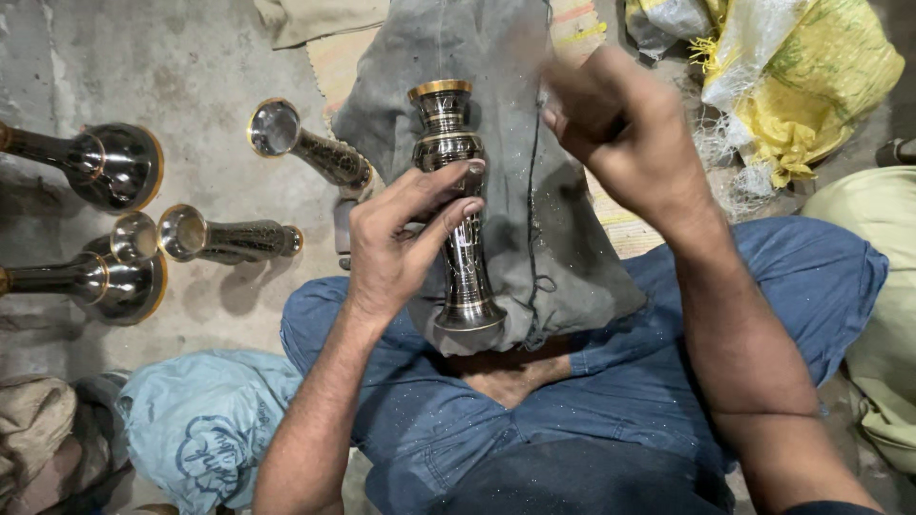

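Note:
A dark metal vase (448, 133) with brass bands lies lengthwise on a grey cloth (534, 257) spread over my crossed legs. My left hand (396, 243) grips its narrow middle, fingers wrapped across the front. To the right of the vase's top, my right hand (620, 133) is raised and blurred, its fingers closed; I cannot make out what it holds.
Several similar dark vases (305, 143) lie on the concrete floor at the left, two large ones (105, 167) at the far left edge. A yellow sack (811, 86) sits at the upper right, a blue cloth bag (200, 420) at the lower left.

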The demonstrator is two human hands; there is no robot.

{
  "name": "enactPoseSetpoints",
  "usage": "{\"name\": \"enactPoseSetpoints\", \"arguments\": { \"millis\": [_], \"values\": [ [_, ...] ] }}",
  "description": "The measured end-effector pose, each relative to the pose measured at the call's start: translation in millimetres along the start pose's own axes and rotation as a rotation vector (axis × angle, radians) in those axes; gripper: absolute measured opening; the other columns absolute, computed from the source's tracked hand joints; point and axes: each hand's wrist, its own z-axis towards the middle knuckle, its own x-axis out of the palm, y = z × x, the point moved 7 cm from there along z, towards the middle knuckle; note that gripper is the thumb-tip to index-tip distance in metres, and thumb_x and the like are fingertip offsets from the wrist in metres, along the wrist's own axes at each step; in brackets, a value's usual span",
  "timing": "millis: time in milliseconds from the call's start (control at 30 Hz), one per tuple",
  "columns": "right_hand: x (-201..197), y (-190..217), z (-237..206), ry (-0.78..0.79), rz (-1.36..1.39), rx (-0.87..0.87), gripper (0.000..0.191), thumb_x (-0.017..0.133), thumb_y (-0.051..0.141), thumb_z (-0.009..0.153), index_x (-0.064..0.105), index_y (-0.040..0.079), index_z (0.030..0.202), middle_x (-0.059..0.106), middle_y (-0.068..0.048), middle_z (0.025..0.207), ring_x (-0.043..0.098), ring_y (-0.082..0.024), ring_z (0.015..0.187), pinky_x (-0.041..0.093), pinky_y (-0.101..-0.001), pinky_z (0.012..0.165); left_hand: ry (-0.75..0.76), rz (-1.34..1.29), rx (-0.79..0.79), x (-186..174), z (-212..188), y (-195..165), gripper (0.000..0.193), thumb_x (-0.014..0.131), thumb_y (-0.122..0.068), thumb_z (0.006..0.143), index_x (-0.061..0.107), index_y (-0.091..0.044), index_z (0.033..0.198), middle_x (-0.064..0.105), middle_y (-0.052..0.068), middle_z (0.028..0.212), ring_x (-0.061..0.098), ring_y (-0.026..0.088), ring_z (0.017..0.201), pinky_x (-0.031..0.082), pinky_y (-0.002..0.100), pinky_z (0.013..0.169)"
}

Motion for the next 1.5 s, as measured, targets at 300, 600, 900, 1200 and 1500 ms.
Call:
{"name": "enactPoseSetpoints", "arguments": {
  "millis": [300,600,900,1200,1500],
  "values": [
    [12.2,-5.7,-3.8,0.182,0.142,0.312,0.029,0.075,0.010,0.091,0.058,0.007,0.113,0.064,-0.007,0.084,0.066,-0.026,0.077,0.053,-0.0405,0.068,0.012,-0.027,0.011,0.5,0.1,0.1,0.034,0.078,-0.008,0.097,0.069,-0.003,0.129,0.075,0.009,0.110,0.076,0.016,0.098,0.061,0.028,0.084],
    [0.2,48.6,3.2,0.062,-0.568,-0.247,0.040,0.078,0.001,0.074,0.060,0.005,0.110,0.062,-0.011,0.083,0.064,-0.030,0.083,0.049,-0.0450,0.074,0.006,0.040,-0.018,0.2,1.2,1.8,0.028,0.080,-0.005,0.093,0.073,-0.003,0.121,0.074,0.008,0.099,0.075,0.015,0.090,0.059,0.028,0.078],
    [6.9,8.9,-5.3,0.209,-0.044,0.325,0.025,0.074,0.009,0.095,0.053,0.001,0.106,0.058,-0.013,0.077,0.062,-0.028,0.072,0.047,-0.0436,0.068,-0.022,-0.033,-0.030,1.6,-4.3,7.2,0.033,0.078,-0.004,0.093,0.071,-0.002,0.125,0.074,0.009,0.104,0.073,0.015,0.092,0.058,0.027,0.078],
    [11.6,-0.9,-0.7,0.037,-0.125,0.094,0.027,0.072,0.002,0.089,0.057,-0.001,0.112,0.065,-0.020,0.088,0.067,-0.038,0.083,0.049,-0.0470,0.071,-0.705,-0.448,-0.176,-39.2,-29.8,50.8,0.028,0.070,-0.001,0.105,0.065,0.000,0.133,0.076,0.007,0.103,0.075,0.017,0.094,0.062,0.030,0.081],
    [21.3,-3.6,2.7,0.046,-0.192,0.076,0.034,0.074,0.002,0.083,0.057,0.001,0.112,0.066,-0.023,0.090,0.067,-0.043,0.089,0.050,-0.0490,0.073,-0.481,-0.379,-0.082,-1.5,-7.9,36.7,0.034,0.075,0.002,0.101,0.064,0.000,0.134,0.075,0.009,0.121,0.074,0.016,0.107,0.061,0.030,0.097]
  ]
}}
